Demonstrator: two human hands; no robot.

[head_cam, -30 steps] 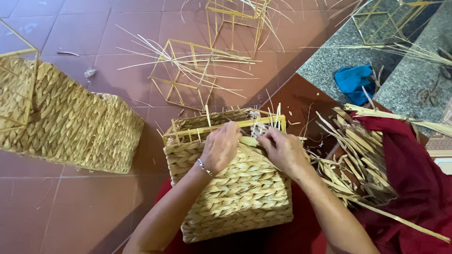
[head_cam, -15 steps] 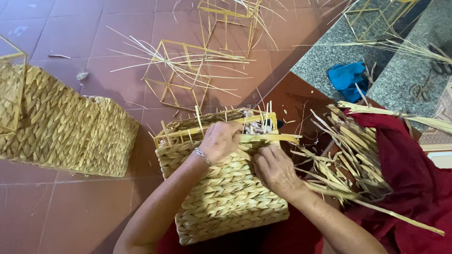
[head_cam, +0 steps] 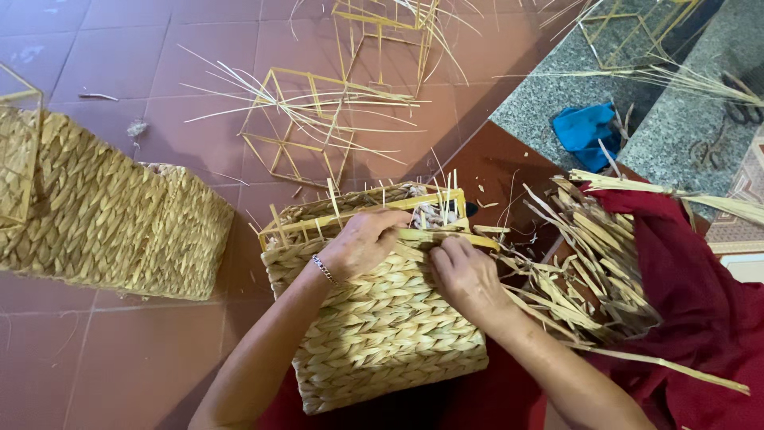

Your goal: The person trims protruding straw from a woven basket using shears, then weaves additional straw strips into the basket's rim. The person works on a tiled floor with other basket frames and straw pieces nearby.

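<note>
A square woven straw basket [head_cam: 382,326] on a yellow wire frame lies on its side in front of me. My left hand [head_cam: 362,241], with a bracelet at the wrist, grips the upper rim and pinches a flat straw strand [head_cam: 446,236]. My right hand [head_cam: 468,277] presses on the woven side just below the rim, fingers on the same strand. Loose strand ends stick up from the rim.
Two finished woven baskets [head_cam: 103,215] lie at the left on the red tile floor. Bare yellow wire frames [head_cam: 306,119] with loose straw lie behind. A bundle of flat straw strips [head_cam: 593,263] rests on red cloth [head_cam: 700,318] at the right. A blue cloth [head_cam: 589,127] lies on grey stone.
The basket has shifted slightly left. My right hand has slid down off the rim onto the woven side. My left hand stays at the rim, holding the strand.
</note>
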